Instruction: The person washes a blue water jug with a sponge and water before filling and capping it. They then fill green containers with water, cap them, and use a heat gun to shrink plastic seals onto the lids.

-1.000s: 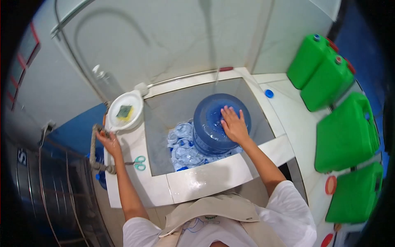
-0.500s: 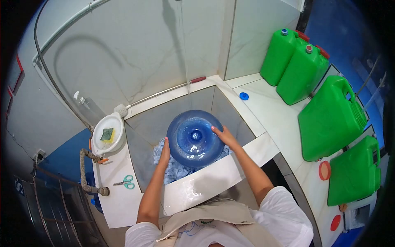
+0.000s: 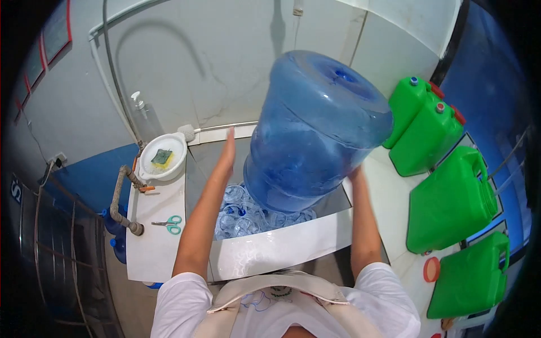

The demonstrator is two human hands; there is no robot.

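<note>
A large translucent blue water jug [image 3: 315, 135] is tilted above the sink, its base turned up toward the back right. My right hand [image 3: 356, 172] is against the jug's lower right side, with its fingers mostly hidden behind it. To the left of the jug is my left hand [image 3: 227, 151], fingers stretched upward, with a small gap between it and the jug. Clear plastic pieces with some blue parts [image 3: 242, 217] lie in the sink under the jug; their exact kind is hard to make out.
A white basin [image 3: 179, 160] holding a green and yellow sponge [image 3: 162, 158] is on the left ledge, with teal-handled scissors [image 3: 174, 225] nearer me. Several green jerrycans [image 3: 451, 200] line the right counter. A pipe [image 3: 117, 211] rises at the left edge.
The jug has risen from the sink and tipped, moving up and right. My left hand has come away from its side; my right hand has shifted right. The view has also moved.
</note>
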